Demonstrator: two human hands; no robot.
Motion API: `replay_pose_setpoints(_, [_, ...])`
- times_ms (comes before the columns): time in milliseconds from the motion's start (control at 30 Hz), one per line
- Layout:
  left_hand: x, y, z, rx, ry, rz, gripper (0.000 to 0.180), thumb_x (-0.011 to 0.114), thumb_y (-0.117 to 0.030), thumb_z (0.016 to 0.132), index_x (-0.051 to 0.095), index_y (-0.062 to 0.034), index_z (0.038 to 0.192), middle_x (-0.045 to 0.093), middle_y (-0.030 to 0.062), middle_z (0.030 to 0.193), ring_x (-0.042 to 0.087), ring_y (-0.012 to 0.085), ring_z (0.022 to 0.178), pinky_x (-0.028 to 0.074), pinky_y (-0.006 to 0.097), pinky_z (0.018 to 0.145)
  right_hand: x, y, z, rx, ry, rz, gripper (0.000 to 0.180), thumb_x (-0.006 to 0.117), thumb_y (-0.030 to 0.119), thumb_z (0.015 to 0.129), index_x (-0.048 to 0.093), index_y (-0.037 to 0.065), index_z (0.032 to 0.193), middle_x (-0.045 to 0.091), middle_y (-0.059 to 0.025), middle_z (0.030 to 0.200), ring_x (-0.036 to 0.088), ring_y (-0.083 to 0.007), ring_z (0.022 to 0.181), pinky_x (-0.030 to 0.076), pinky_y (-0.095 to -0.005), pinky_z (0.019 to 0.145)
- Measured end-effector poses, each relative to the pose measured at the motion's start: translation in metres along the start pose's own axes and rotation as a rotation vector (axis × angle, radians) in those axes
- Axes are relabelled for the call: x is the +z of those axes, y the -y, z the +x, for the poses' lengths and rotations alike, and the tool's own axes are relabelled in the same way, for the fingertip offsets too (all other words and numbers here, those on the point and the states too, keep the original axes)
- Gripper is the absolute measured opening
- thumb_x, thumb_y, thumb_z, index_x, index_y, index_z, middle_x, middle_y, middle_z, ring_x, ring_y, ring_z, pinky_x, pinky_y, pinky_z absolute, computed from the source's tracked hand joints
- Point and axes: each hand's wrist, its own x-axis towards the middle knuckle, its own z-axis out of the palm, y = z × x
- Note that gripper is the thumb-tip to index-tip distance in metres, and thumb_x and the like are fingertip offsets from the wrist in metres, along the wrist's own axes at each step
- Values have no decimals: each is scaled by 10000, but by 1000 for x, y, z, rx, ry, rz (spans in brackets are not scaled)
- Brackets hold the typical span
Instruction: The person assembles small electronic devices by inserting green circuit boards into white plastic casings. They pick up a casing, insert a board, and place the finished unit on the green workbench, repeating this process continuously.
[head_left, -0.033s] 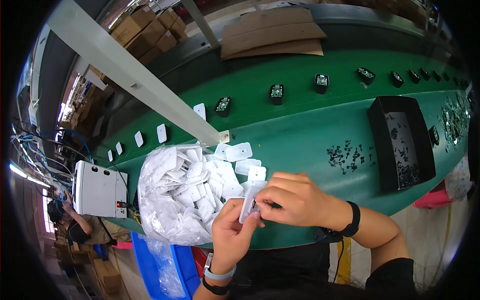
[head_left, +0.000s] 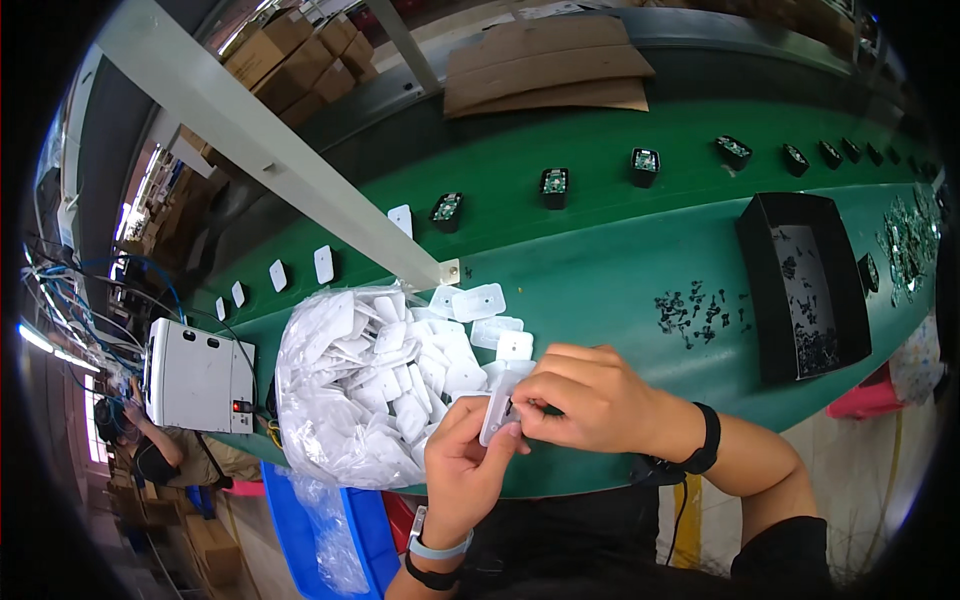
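In front of me my left hand (head_left: 465, 470) grips a white plastic cover (head_left: 494, 412), which is tilted on edge between thumb and fingers. My right hand (head_left: 585, 400) is closed in a pinch against the cover's right-hand face. Something small and dark shows at those fingertips, but most of it is hidden. Just left of my hands, many similar white covers (head_left: 385, 345) lie heaped in a clear plastic bag (head_left: 330, 440). A few loose covers (head_left: 478, 302) have spread onto the green table (head_left: 600, 290).
Small black parts (head_left: 695, 312) lie scattered right of my hands, beside a black open box (head_left: 757, 290) holding more. Black housings with circuit boards (head_left: 553, 187) line the green belt (head_left: 600, 220) behind. A white post (head_left: 290, 165) slants across; a white machine (head_left: 200, 380) stands left.
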Motion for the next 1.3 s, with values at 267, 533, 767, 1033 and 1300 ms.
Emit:
replay_pose_setpoints(267, [-1, 11, 0, -1, -57, -21, 297, 651, 58, 948, 637, 83, 1243, 608, 107, 1085, 681, 142, 802, 533, 230, 652, 0, 4, -2, 58, -15, -43, 151, 749, 63, 756, 600, 53, 783, 555, -49, 698, 586, -225, 631, 474, -345, 495])
replay_pose_setpoints(533, [7, 12, 1, 2, -88, -53, 281, 657, 25, 958, 641, 83, 1232, 623, 113, 1081, 672, 140, 790, 533, 236, 669, -2, 4, -3, 135, 22, 6, 187, 758, 81, 751, 595, 49, 837, 567, -66, 726, 584, -246, 624, 481, -336, 504])
replay_pose_setpoints(767, [5, 17, 1, -110, -121, -165, 183, 639, -47, 991, 671, 63, 1134, 680, 89, 931, 622, 92, 727, 489, 219, 640, -6, -2, 3, 698, 278, 625, 329, 756, -4, 834, 639, 3, 1141, 692, -76, 1004, 658, -97, 882, 555, -226, 624])
replay_pose_setpoints(1033, [-29, 32, -13, -215, -176, -296, 114, 661, -63, 979, 687, 47, 995, 685, 67, 793, 570, 77, 621, 444, 221, 587, 27, -82, 58, 458, 213, 350, 207, 733, 93, 877, 640, 17, 1046, 678, -80, 974, 647, -119, 803, 512, -278, 650])
replay_pose_setpoints(1300, [-70, 35, -33, -248, -186, -485, 157, 599, -31, 973, 653, 83, 1065, 699, 170, 875, 642, 206, 733, 512, 321, 680, 105, -169, 168, 489, 564, -317, 676, 685, 47, 798, 554, 244, 1431, 318, -254, 1553, 569, -430, 1273, 518, -434, 1021])
